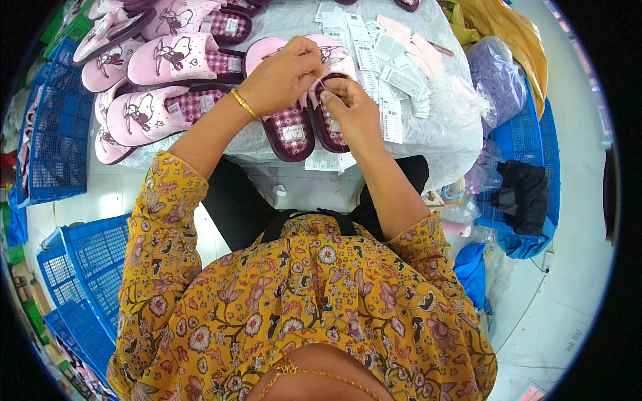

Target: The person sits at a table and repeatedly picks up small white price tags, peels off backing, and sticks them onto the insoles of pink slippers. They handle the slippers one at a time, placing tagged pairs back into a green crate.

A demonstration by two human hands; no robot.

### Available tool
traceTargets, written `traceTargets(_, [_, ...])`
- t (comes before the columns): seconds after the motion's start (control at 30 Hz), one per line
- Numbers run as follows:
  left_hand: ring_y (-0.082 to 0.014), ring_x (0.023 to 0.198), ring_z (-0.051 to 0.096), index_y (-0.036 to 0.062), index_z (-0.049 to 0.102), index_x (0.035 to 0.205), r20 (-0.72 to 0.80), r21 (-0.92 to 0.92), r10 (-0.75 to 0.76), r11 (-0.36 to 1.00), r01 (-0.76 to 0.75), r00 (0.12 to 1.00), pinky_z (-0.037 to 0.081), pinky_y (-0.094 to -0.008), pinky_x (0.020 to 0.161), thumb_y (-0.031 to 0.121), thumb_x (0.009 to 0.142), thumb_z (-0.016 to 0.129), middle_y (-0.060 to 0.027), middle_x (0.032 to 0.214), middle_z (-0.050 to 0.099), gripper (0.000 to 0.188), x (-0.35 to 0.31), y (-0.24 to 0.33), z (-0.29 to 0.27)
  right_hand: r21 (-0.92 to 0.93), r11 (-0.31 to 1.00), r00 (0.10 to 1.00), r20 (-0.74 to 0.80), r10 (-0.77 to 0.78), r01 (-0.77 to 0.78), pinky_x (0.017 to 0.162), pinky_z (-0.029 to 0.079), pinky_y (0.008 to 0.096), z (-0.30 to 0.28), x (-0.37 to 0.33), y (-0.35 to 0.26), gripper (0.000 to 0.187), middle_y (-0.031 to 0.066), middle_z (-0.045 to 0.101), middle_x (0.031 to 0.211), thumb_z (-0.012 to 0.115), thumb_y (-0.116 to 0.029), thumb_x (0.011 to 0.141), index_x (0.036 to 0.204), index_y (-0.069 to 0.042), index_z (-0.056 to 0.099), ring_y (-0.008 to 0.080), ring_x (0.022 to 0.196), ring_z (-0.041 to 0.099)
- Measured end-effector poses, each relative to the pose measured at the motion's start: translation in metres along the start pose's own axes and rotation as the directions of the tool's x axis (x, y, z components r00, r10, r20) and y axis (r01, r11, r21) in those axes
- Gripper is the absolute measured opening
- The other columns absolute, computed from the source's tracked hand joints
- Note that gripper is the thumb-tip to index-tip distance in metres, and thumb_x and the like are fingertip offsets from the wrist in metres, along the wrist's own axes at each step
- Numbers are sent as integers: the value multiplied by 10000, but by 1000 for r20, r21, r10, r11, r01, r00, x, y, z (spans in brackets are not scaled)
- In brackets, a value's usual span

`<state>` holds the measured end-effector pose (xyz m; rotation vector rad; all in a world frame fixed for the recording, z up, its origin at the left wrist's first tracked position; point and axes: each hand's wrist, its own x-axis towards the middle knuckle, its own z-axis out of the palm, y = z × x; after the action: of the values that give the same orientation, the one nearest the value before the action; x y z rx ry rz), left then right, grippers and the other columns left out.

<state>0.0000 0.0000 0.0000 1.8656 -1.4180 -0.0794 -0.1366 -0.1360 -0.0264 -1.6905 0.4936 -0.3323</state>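
Note:
A pair of pink slippers with dark plaid insoles lies side by side in front of me: the left slipper (293, 137) and the right slipper (329, 130), toes pointing away. Over the left one is my left hand (284, 77), its fingers pinched together near the gap between the two uppers. My right hand (351, 107) hovers above the right slipper, thumb and forefinger closed in a pinch close to the left fingertips. Something thin and pale shows between the fingertips, too small to name. Both hands partly cover the slippers' uppers.
More pink slippers (170, 60) are piled on the left of the plastic-covered table (455, 144). Paper tags (401, 77) spread to the right, beside crumpled clear plastic (461, 97). Blue crates (57, 127) stand at the left, with another blue crate (545, 147) at the right.

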Motion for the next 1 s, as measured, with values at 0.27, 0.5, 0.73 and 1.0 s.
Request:
traceTargets(0.27, [-301, 1047, 579, 64, 650, 925, -237, 125, 190, 978, -165, 953, 474, -391, 887, 8, 788, 655, -89, 1074, 600, 147, -24, 27, -11, 256, 965, 993, 88, -80, 55, 689, 448, 209, 3, -14, -2, 121, -19, 637, 891, 690, -101, 917, 1009, -23, 679, 50, 775, 547])
traceTargets(0.5, [-296, 1206, 516, 127, 725, 898, -145, 302, 107, 951, -59, 984, 391, -415, 1019, 66, 764, 646, -75, 1268, 586, 167, -46, 2, -11, 124, 988, 976, 189, -113, 90, 670, 432, 209, 0, -16, -4, 131, -43, 617, 858, 706, -91, 902, 1023, -50, 675, 36, 764, 519])
traceTargets(0.73, [-254, 1252, 479, 191, 743, 1061, -55, 340, -5, 940, 23, 998, 342, -406, 1026, 116, 793, 577, -35, 1344, 548, 324, -44, -10, 4, -201, 969, 986, 110, -122, 142, 614, 465, 260, 9, -13, -16, 252, 20, 651, 748, 705, -52, 832, 1067, -58, 615, 98, 634, 579])
traceTargets(1.0, [-245, 1238, 472, 207, 732, 1099, -46, 347, -40, 936, 53, 998, 343, -403, 1009, 151, 785, 593, -26, 1303, 550, 349, -41, -16, 7, -544, 759, 920, 70, -385, 359, 632, 492, 422, 29, -11, -9, 286, 81, 644, 686, 670, 9, 740, 1004, -55, 582, 298, 696, 645])
